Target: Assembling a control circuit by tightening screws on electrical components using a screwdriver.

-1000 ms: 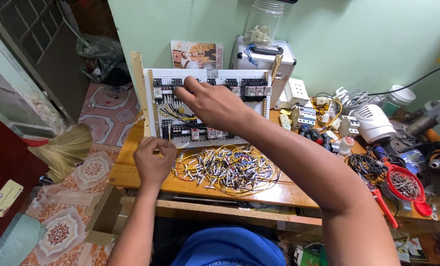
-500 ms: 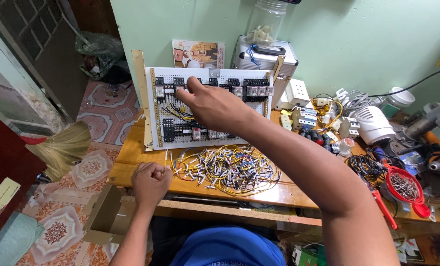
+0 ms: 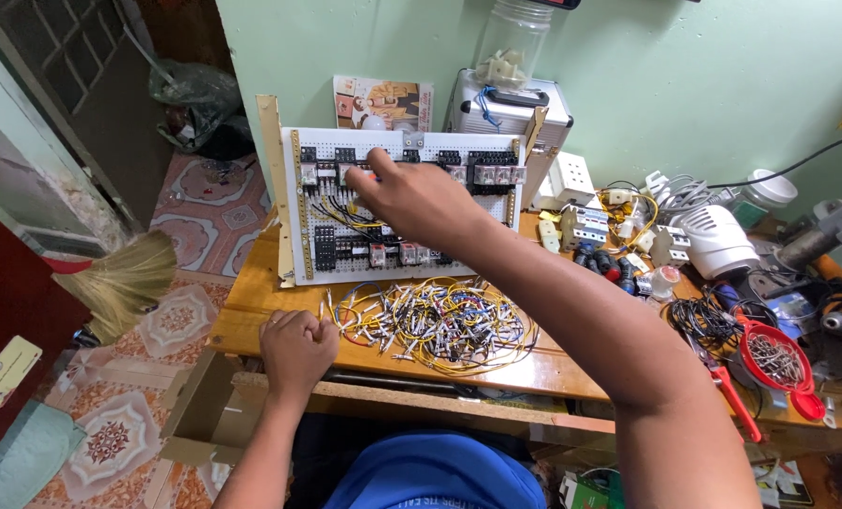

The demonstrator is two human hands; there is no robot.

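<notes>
Wiring in hand: right hand [image 3: 421,203], fingers curled, grip hidden, reaches the white perforated relay panel [image 3: 404,203] at twelve o'clock. Left hand [image 3: 298,347] rests fisted beside yellow wire pile [image 3: 435,325] on the wooden tabletop [image 3: 251,316]. Seating a wire likely needs fine fingertip aim.

The left hand [image 3: 297,347] now rests closed as a fist on the front edge of the wooden workbench [image 3: 242,320], just beside the pile of short wires [image 3: 435,322]; a second ago it sat higher, nearer the white control panel [image 3: 402,203]. The right hand [image 3: 419,200] shifts slightly leftward along the panel's upper row of relays [image 3: 411,170], fingertips still touching there.
</notes>
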